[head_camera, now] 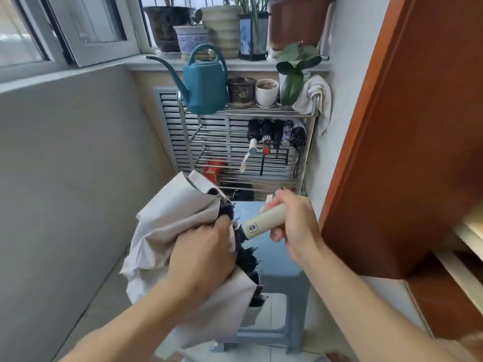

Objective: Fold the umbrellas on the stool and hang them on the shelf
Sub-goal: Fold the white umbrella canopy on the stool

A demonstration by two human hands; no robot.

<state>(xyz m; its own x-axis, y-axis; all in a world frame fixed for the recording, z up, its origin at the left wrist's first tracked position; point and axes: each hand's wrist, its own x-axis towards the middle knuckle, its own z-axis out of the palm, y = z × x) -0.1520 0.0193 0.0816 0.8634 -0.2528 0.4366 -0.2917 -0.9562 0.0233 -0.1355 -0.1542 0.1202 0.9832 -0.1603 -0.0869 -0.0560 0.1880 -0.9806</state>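
A beige umbrella point(167, 223) with a dark lining is held over the blue stool point(285, 270), its canopy loose and crumpled. My left hand point(203, 254) grips the gathered canopy near the ribs. My right hand point(295, 226) holds the cream handle point(264, 222), which points up and to the right. Behind stands the metal shelf point(251, 142). Several folded umbrellas point(277, 137) hang from its upper tier by the right side, handles down.
A teal watering can point(203, 82), small pots and a white cloth point(313, 97) sit on the shelf top. A red box point(213, 169) lies on a lower tier. Plant pots line the windowsill. A brown cabinet point(407, 126) stands close on the right, a grey wall on the left.
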